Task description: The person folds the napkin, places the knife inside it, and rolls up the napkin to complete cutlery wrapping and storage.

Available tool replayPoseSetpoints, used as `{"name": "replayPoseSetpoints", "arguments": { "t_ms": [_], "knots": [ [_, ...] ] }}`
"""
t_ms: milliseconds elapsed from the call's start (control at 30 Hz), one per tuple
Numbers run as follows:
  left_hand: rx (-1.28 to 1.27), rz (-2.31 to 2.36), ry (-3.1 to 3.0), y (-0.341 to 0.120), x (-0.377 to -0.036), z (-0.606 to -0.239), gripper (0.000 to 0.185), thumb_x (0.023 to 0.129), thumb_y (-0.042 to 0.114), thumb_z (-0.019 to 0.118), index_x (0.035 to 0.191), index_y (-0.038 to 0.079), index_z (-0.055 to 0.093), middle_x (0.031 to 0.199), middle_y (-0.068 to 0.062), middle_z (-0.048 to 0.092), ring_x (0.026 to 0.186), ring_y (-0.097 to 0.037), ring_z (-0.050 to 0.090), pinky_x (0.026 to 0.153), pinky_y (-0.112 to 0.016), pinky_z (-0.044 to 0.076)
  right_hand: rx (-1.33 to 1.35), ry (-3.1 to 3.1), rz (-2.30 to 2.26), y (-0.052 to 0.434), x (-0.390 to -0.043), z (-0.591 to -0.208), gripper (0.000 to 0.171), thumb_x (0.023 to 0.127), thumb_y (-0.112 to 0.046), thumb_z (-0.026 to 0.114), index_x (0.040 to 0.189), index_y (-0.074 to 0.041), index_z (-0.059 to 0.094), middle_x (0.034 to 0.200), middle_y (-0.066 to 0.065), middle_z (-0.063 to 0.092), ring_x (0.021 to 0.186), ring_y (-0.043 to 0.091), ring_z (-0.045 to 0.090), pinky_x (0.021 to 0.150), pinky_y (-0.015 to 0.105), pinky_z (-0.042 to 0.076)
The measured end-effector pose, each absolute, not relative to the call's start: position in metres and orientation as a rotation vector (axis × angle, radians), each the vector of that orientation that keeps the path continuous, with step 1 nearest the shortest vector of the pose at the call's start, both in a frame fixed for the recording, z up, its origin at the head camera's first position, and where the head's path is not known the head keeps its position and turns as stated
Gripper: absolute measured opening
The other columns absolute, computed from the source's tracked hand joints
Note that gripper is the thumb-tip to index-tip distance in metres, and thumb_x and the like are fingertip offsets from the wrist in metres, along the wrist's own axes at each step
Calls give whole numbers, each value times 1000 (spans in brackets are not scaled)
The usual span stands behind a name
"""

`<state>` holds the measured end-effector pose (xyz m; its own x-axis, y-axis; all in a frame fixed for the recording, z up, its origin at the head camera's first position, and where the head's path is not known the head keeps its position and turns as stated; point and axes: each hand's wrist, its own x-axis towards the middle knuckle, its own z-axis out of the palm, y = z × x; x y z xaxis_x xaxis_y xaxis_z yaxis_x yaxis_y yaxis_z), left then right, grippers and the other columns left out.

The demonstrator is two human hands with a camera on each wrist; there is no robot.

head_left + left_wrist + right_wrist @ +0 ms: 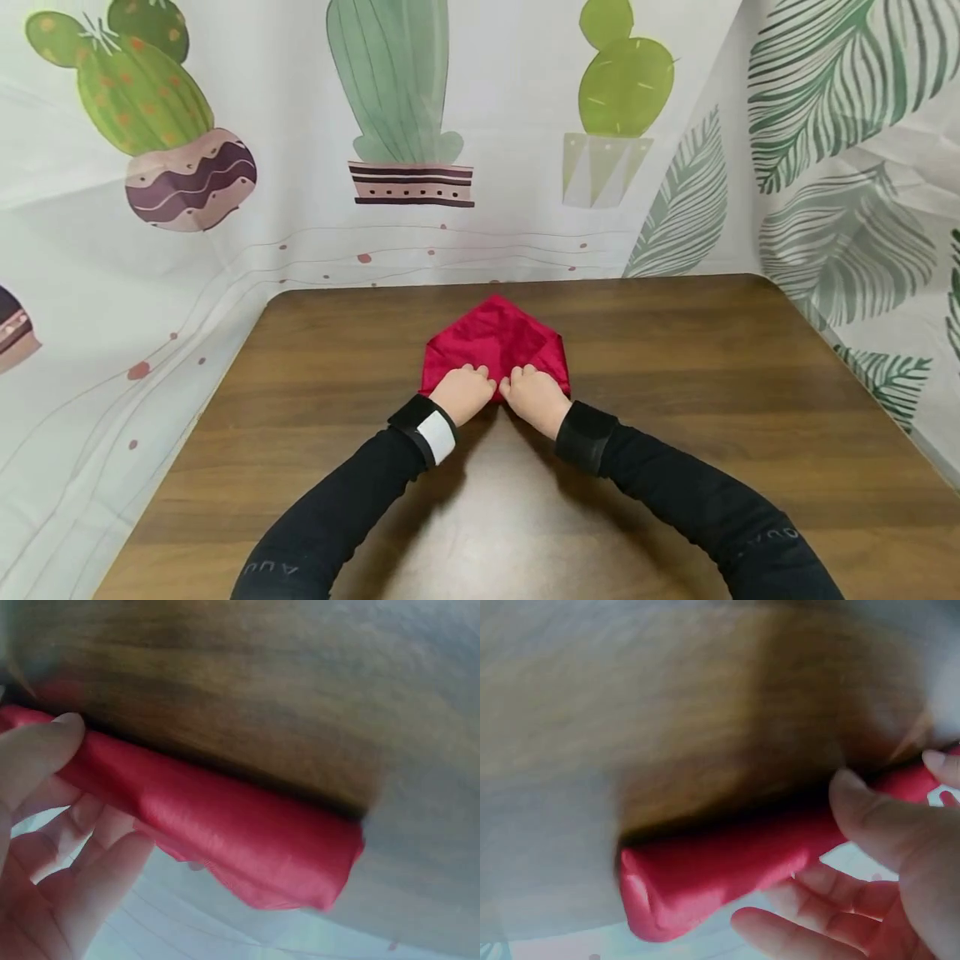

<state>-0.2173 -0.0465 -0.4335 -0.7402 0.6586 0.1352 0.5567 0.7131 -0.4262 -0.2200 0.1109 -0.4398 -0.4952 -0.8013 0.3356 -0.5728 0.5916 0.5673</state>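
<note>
A shiny red cloth (495,333) lies folded on the table, its far end coming to a point and its near edge forming a thick fold. My left hand (462,392) grips that near edge left of the middle, and my right hand (536,398) grips it just to the right, the two close together. In the left wrist view the thumb (56,742) presses on the rolled red edge (240,829), with fingers on its far side. From the right wrist, the thumb (862,806) lies against the roll (720,866) and the fingers curl beyond it.
The brown wooden table (337,342) extends on all sides of the cloth. Behind its far edge hangs a white curtain (517,242) printed with cacti and leaves. Black sleeves and wrist bands (588,437) cover both arms.
</note>
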Motion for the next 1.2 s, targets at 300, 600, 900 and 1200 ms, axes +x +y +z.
{"name": "replayPoseSetpoints", "arguments": {
  "t_ms": [300,600,900,1200],
  "knots": [
    [-1138,526,-2578,-54,-217,-431,10,77,6,63,86,9,58,70,-6,55,63,-19,54,57,-26,47,1129,-2269,-492,109,-220,-444,16,82,-12,57,96,-11,63,66,7,53,53,18,51,44,23,45],
    [-1198,265,-2703,-64,-229,-432,22,75,8,68,90,10,52,68,-3,57,61,-16,57,58,-26,46,1265,-2188,-385,119,-221,-437,23,78,-13,63,93,-8,46,51,4,42,45,16,47,47,22,44],
    [-1170,158,-2836,-59,-231,-422,25,72,4,69,89,13,53,65,0,56,62,-14,56,57,-27,46,1241,-2275,-369,121,-222,-436,27,77,-14,65,89,-11,41,61,8,46,47,17,45,40,22,42],
    [-1082,83,-2925,-61,-235,-423,20,73,2,66,81,13,52,67,3,59,63,-11,57,58,-26,45,1350,-2330,-427,120,-232,-431,32,76,-15,68,94,-11,43,52,4,45,45,15,46,45,21,41]
  ]
}}
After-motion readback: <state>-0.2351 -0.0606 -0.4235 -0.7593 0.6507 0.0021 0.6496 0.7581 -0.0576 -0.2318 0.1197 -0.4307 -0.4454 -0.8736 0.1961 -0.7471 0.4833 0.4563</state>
